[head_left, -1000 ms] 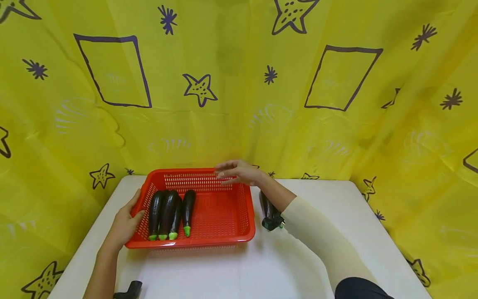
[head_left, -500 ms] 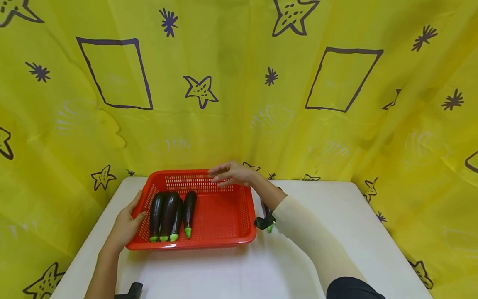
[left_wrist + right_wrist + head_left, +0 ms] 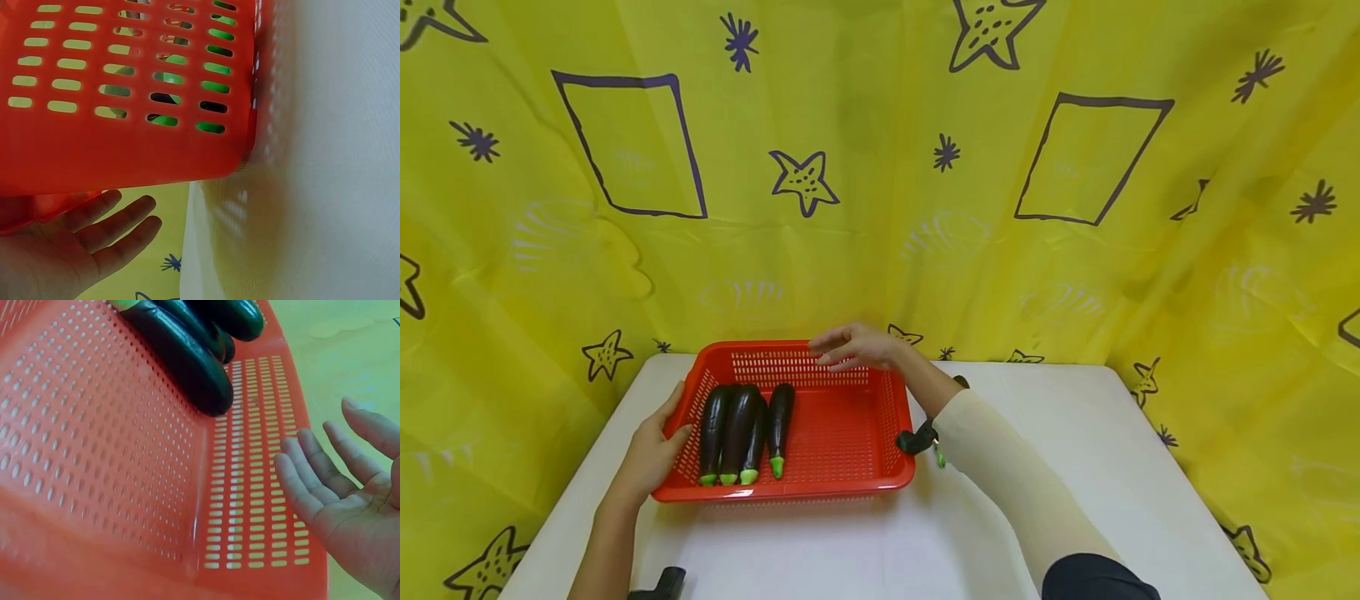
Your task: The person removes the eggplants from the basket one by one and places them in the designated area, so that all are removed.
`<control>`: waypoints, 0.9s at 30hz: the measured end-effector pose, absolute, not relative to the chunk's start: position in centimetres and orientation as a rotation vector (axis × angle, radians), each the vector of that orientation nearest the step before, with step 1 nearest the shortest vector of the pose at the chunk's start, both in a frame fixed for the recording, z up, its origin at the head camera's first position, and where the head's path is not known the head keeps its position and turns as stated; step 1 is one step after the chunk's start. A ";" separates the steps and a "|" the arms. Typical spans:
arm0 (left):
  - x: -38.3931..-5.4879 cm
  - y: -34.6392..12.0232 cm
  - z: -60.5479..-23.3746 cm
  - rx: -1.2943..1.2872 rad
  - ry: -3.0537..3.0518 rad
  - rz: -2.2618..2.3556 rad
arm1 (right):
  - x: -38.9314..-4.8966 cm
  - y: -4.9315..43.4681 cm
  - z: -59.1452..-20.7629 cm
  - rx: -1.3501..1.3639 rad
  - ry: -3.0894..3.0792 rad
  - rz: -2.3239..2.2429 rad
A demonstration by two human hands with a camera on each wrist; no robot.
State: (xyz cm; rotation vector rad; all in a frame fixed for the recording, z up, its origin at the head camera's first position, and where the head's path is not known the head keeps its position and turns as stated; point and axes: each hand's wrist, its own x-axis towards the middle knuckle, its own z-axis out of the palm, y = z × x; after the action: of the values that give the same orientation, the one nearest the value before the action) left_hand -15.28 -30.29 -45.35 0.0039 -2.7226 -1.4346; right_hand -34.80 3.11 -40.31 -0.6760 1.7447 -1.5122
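Several dark eggplants (image 3: 741,433) with green stem ends lie side by side in the left half of a red perforated plastic basket (image 3: 820,482). My left hand (image 3: 651,450) holds the basket's left rim, thumb over it on the inside. In the left wrist view, the other fingers (image 3: 125,240) stretch out beyond the rim, apart from the slotted wall. My right hand (image 3: 857,346) holds nothing and hovers at the basket's back rim, its fingers spread and slightly bent. In the right wrist view, its palm faces the slotted back wall, away from the eggplants (image 3: 181,356).
Right of the basket, an eggplant's green stem end (image 3: 940,457) shows beside my right forearm, which hides most of that spot. A black wrist-camera mount (image 3: 917,437) overlaps the basket's right rim. The white table (image 3: 790,550) meets a yellow patterned curtain (image 3: 880,250) behind.
My right hand and forearm have moved left along the basket's back rim, covering more of what lies to the basket's right. The left hand, basket and eggplants have stayed in place.
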 end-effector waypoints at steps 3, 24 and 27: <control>-15.3 -30.3 -45.4 0.004 -2.718 -1.439 | -34.9 2.5 -40.6 -0.682 1.752 -1.492; -15.4 -30.3 -45.3 0.005 -2.714 -1.435 | -34.8 0.1 -42.8 -0.823 1.769 -1.376; -15.4 -30.4 -45.4 0.008 -2.712 -1.441 | -34.8 -0.2 -43.3 -0.819 1.769 -1.375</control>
State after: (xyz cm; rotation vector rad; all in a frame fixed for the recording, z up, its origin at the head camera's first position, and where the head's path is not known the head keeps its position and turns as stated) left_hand -15.45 -30.35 -45.35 0.0083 -2.7119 -1.4407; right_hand -34.78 -0.16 -43.29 -0.8187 1.7692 -1.3752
